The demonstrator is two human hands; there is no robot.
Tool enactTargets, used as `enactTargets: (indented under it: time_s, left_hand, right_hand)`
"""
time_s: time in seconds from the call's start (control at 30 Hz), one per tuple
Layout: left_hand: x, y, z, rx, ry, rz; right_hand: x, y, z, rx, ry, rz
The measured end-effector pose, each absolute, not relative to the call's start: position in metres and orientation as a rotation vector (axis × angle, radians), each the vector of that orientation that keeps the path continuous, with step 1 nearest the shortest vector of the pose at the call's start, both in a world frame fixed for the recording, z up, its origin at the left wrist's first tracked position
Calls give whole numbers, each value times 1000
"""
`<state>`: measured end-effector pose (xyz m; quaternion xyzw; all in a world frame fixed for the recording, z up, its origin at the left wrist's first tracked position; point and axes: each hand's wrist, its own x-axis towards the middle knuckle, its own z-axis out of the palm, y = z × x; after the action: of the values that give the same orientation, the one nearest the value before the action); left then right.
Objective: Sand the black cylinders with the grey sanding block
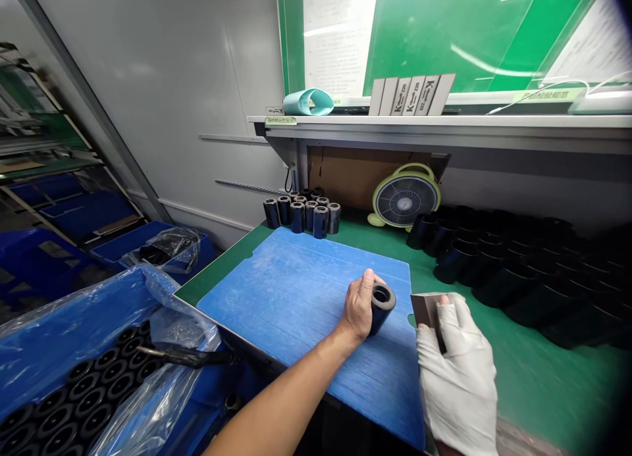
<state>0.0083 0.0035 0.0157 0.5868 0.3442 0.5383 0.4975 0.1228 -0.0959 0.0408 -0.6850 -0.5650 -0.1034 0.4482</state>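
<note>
L hand (359,304) grips blk hollow cyl. (384,316); gloved R hand (457,367), 4 o'clock of it, holds flat grey-brn block (424,308).

Left hand (359,304): far fingers hidden behind the black cylinder (379,321); forearm cut by bottom edge. Right hand (457,370), gloved: wrist cut by bottom edge; flat block (423,306) partly covered by it. Crate (116,304): cut by left and bottom edges. Fan (405,202): lower right hidden behind dark cylinders (518,281), the rearmost lost in shadow. Printed sheet (338,48): top cut off, text too small to read. Racking (34,150), left: cropped, blurred.
</note>
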Motion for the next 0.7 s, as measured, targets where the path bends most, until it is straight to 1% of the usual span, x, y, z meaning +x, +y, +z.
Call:
enactTargets:
  time_s: [0.1,0.27,0.37,0.5,0.57,0.63,0.7]
  left_hand:
    - [10,5,13,1403,840,1309]
    - [12,6,14,1390,878,1356]
    - [12,5,13,1393,853,1332]
    - [12,6,10,1412,931,1354]
    - [13,7,9,1386,953,1358]
    - [14,7,10,1365,910,1335]
    - [14,7,10,1367,859,1323]
  right_hand:
    - [111,-91,55,-1748,-1509,-279]
    - [90,-93,58,-1861,-1759,-491]
    - [85,-91,58,-1930,-1732,-486]
    - [86,-77,66,-1962,-1731,-583]
    - [94,-82,57,-1935,-1775,-615]
    - [109,-98,38,-1837,-1820,-641]
    - [127,-117,18,-1755,-1811,-556]
